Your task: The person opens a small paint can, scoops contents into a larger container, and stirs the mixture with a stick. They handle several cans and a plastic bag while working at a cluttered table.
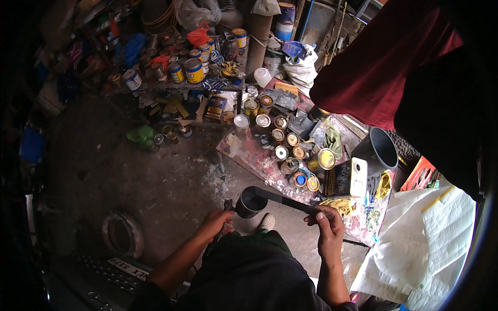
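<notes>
My left hand point(221, 223) is closed around the dark handle of a tool beside a round black cup point(251, 202). The cup's mouth is tilted up toward me; its contents are too dark to make out. Between the thumb and fingers of my right hand point(328, 221) is one end of a long, flat black strip point(290, 202). The strip's other end lies over the rim and reaches the cup's mouth. Below the cup my shoe point(266, 222) shows on the floor.
A paint-stained low table point(239, 145) carries several paint cans point(322, 159), a rectangular tin point(344, 178) and a black bucket point(375, 149). More cans point(194, 71) crowd a bench behind. White sheeting point(399, 243) lies right, a round ring point(122, 235) left. Maroon cloth point(378, 67) hangs upper right.
</notes>
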Available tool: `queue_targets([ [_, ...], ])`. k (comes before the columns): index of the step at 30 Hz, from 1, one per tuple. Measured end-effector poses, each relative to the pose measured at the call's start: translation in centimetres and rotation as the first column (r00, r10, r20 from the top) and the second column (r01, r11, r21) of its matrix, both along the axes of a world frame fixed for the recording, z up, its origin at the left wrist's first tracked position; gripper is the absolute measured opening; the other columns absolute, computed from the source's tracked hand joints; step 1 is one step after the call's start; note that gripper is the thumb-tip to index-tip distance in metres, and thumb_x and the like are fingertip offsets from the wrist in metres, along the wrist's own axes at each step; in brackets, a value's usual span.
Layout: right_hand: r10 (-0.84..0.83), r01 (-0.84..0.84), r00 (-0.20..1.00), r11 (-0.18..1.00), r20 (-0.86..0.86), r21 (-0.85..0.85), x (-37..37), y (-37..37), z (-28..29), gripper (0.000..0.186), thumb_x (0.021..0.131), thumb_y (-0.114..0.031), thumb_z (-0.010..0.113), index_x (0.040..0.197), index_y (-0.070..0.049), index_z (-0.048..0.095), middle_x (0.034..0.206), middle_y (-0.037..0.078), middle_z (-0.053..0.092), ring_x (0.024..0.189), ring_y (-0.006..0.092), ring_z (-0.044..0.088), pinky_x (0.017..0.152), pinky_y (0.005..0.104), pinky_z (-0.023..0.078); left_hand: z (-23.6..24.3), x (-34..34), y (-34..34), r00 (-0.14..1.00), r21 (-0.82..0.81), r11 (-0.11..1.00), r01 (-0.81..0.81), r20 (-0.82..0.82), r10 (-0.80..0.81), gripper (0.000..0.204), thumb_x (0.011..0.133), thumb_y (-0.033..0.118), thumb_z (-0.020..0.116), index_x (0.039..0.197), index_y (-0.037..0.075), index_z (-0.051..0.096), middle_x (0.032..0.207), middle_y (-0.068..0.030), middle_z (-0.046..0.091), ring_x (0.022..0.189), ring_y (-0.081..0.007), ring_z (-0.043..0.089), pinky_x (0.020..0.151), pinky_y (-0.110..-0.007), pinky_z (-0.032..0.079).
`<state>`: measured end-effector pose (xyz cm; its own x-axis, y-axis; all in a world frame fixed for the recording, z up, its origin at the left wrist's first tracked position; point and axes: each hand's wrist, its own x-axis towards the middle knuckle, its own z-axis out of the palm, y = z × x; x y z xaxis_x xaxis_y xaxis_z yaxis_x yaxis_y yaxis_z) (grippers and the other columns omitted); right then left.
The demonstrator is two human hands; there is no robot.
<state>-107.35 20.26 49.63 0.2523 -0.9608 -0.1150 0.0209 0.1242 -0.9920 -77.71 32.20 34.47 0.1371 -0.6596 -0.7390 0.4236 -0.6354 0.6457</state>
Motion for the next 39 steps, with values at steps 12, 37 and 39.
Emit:
queue_targets([
  [12,0.045,-0.046,0.998,0.999,-0.046,-0.02,-0.6,0.2,0.7,0.023,0.104,-0.012,0.061,0.12,0.004,0.063,0.11,0.013,0.07,0.094,0.0204,0.07,0.084,0.0322,0.053,0.1,-0.3,-0.4,1.0,-0.019,1.0,0.02,0.019,-0.019,0.049,0.097,0.038,0.067,0.117,-0.006,0.061,0.101,-0.0122,0.062,0.075,-0.0221,0.071,0.068,-0.031,0.057],
  [37,0.412,-0.639,0.687,0.735,-0.598,-0.227,0.7,-2.9,-1.6,0.03,0.093,-0.009,0.064,0.121,0.001,0.061,0.12,0.02,0.06,0.116,0.0393,0.06,0.099,0.0461,0.05,-1.3,-3.3,-2.5,0.934,-0.054,0.934,0.354,0.068,-0.35,0.042,0.091,0.025,0.072,0.114,-0.007,0.058,0.103,-0.0146,0.066,0.08,-0.0252,0.073,0.072,-0.032,0.053],
  [39,0.396,-0.586,0.731,0.782,-0.556,-0.213,0.8,-3.3,-1.0,0.036,0.091,-0.007,0.063,0.126,0.001,0.057,0.122,0.021,0.059,0.121,0.0391,0.058,0.102,0.0456,0.048,-2.9,-3.7,-2.4,0.939,-0.076,0.936,0.343,0.006,-0.344,0.041,0.09,0.023,0.07,0.116,-0.006,0.059,0.104,-0.015,0.069,0.081,-0.0264,0.073,0.076,-0.033,0.055],
])
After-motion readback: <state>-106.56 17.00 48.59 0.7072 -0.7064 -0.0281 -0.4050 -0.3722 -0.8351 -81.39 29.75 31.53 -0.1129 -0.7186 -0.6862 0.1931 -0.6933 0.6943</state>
